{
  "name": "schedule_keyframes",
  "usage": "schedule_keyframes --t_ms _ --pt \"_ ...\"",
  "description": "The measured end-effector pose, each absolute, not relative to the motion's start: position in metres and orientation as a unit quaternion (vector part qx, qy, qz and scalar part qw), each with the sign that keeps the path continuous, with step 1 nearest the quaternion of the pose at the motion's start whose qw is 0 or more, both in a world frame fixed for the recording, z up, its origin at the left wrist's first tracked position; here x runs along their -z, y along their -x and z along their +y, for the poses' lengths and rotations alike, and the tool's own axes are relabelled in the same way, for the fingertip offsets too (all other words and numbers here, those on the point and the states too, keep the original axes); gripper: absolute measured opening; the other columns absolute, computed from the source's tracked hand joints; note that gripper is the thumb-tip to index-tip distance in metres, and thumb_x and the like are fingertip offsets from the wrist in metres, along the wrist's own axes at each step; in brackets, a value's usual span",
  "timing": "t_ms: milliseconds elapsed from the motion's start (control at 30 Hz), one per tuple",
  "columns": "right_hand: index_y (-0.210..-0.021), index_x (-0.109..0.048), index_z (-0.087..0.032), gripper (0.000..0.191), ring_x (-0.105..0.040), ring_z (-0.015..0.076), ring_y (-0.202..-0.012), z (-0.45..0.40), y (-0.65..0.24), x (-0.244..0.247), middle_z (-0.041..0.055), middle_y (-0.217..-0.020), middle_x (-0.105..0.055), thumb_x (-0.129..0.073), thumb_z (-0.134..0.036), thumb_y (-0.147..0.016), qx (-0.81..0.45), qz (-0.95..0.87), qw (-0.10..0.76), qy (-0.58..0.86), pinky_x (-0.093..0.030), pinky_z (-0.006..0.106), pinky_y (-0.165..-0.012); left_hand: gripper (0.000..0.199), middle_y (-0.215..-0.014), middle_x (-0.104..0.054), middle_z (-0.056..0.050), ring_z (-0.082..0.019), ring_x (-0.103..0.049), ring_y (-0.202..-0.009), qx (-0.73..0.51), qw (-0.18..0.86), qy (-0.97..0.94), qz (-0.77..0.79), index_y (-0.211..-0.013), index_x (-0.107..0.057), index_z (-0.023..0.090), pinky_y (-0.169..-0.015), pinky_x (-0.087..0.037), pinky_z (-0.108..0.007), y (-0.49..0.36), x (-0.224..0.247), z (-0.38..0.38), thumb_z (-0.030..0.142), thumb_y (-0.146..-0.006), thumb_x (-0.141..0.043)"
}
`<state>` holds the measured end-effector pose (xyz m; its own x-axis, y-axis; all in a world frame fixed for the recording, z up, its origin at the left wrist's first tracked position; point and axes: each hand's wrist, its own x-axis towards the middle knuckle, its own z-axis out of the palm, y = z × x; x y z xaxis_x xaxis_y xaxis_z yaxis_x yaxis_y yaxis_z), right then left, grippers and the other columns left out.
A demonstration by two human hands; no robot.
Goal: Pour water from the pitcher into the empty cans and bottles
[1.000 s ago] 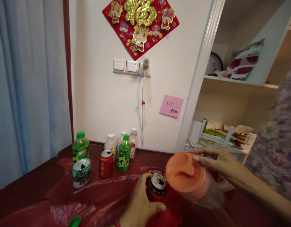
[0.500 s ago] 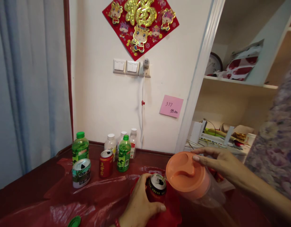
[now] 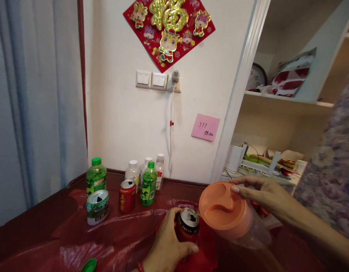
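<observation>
My left hand [image 3: 169, 241] is wrapped round a dark red can [image 3: 188, 223] with an opened silver top, which stands over a red item [image 3: 204, 249]. To its right, my right hand [image 3: 256, 190] grips a clear plastic jug with an orange lid [image 3: 224, 207]; the jug tilts, its lid turned toward me and close to the can. The lower part of the jug is hard to make out against the table. Back left of my left hand are a red can [image 3: 127, 196] and a green-and-white can [image 3: 98, 207], both opened.
Two green bottles [image 3: 149, 185] and several white-capped bottles [image 3: 132, 175] stand near the wall. A green lid [image 3: 89, 265] lies at the front edge on the dark red table [image 3: 44, 223]. Shelves with a router [image 3: 255, 168] are at the right, a curtain [image 3: 35, 105] at the left.
</observation>
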<state>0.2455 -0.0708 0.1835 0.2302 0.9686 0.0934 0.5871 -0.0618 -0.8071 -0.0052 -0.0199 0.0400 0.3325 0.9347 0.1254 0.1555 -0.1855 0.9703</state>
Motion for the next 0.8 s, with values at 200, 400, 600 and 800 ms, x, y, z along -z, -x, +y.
schedule_keyframes --t_ms 200,400,600,800 --pt "-0.104 -0.074 -0.021 0.069 -0.035 0.0110 -0.042 -0.0706 -0.2430 -0.1841 -0.0044 -0.047 -0.047 -0.071 -0.074 -0.061 -0.246 -0.559 0.388 0.690 -0.024 0.023 -0.042 0.078 -0.119 -0.067 -0.009 -0.030 -0.058 -0.112 -0.408 0.480 -0.655 0.417 -0.117 -0.054 0.019 -0.099 -0.043 -0.036 0.0053 -0.0401 -0.0188 0.009 -0.046 -0.083" --pt "-0.104 -0.074 -0.020 0.070 -0.036 0.0108 -0.044 -0.0722 -0.2403 -0.1875 -0.0043 -0.047 -0.047 -0.072 -0.075 -0.061 -0.246 -0.558 0.390 0.690 -0.025 0.023 -0.042 0.077 -0.119 -0.067 -0.009 -0.030 -0.058 -0.112 -0.407 0.489 -0.651 0.413 -0.117 -0.054 0.018 -0.098 -0.042 -0.035 0.0066 -0.0413 -0.0197 0.010 -0.046 -0.083" --pt "-0.101 -0.076 -0.020 0.065 -0.035 0.0103 -0.042 -0.0736 -0.2380 -0.1889 -0.0041 -0.047 -0.048 -0.073 -0.072 -0.061 -0.247 -0.560 0.394 0.686 -0.024 0.023 -0.040 0.077 -0.121 -0.066 -0.008 -0.030 -0.057 -0.114 -0.406 0.477 -0.658 0.418 -0.119 -0.054 0.020 -0.099 -0.042 -0.036 0.0066 -0.0375 -0.0198 0.008 -0.047 -0.081" --pt "-0.104 -0.074 -0.021 0.067 -0.032 0.0097 -0.039 -0.0712 -0.2444 -0.1853 -0.0051 -0.044 -0.045 -0.071 -0.075 -0.064 -0.253 -0.566 0.380 0.686 -0.022 0.023 -0.041 0.078 -0.122 -0.066 -0.009 -0.031 -0.057 -0.115 -0.402 0.468 -0.665 0.420 -0.119 -0.055 0.021 -0.101 -0.042 -0.037 0.0065 -0.0362 -0.0173 0.011 -0.047 -0.082"
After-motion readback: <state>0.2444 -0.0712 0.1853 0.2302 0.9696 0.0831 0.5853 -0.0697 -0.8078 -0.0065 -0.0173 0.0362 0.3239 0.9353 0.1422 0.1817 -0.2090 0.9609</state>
